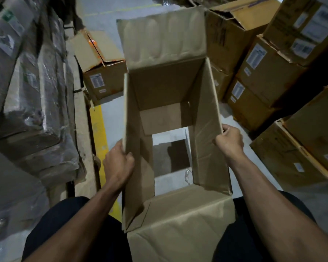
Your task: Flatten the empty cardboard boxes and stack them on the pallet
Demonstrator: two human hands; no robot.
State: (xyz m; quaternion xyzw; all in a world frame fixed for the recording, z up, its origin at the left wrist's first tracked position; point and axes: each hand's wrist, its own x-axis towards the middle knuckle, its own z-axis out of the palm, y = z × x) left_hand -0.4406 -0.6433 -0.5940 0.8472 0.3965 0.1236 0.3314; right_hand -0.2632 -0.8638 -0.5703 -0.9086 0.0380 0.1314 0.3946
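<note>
The empty cardboard box (170, 103) is held up in front of the person, open at both ends, so that the grey floor (110, 125) shows through the gap at its bottom. Its far flap (161, 38) stands straight up from the far wall, and its near flap (180, 220) hangs down against the person's dark clothing. The left hand (118, 163) grips the box's left wall at its near edge, fingers curled inside and clamped on the cardboard. The right hand (229, 139) grips the right wall's top edge, fingers wrapped over the rim and clamped on it too. Just left of the box, a yellow line (99, 137) runs along the floor. Beyond that line, still left of the box, a smaller box with a label (102, 80) sits on the floor with its top flaps loose. Further left of the box, plastic-wrapped stacks (32, 95) lean on a wooden edge. To the right of the box, labelled cartons (269, 72) are piled several high, and more cartons (299, 154) sit nearer the person on that side.
</note>
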